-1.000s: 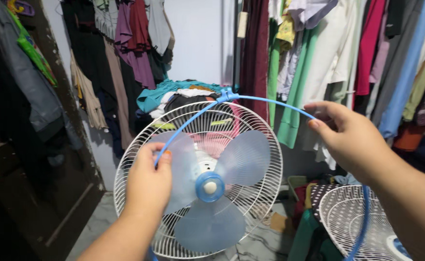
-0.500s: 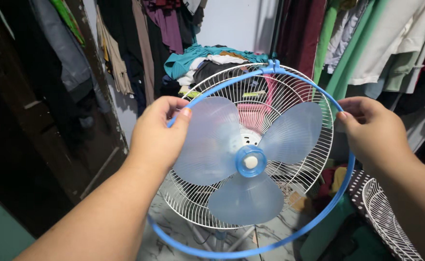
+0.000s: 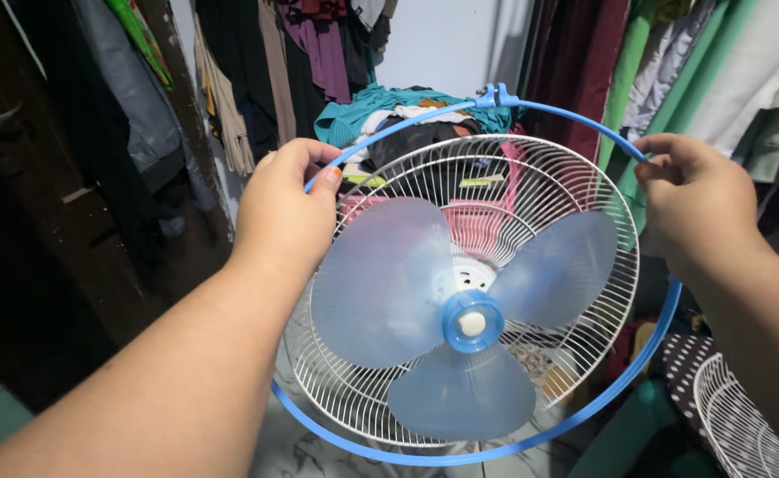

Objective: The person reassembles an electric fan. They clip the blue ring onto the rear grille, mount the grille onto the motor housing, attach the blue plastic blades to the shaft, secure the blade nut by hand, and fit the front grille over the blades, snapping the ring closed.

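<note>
Home clothes room, hanging garments (image 3: 319,44), folded clothes pile (image 3: 389,111)

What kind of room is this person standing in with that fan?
Most likely a home bedroom or closet corner used to store clothes. Many garments hang along the walls, and folded clothes lie in a pile behind the fan. The left hand and right hand hold a blue ring around the white fan guard.

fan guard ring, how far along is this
Done: the three-blade blue propeller sits on its hub inside the white rear grille. In hand: the left hand and right hand hold the blue ring around the grille, apparently not seated. Left: the front grille lies apart at lower right, off the fan.
</note>
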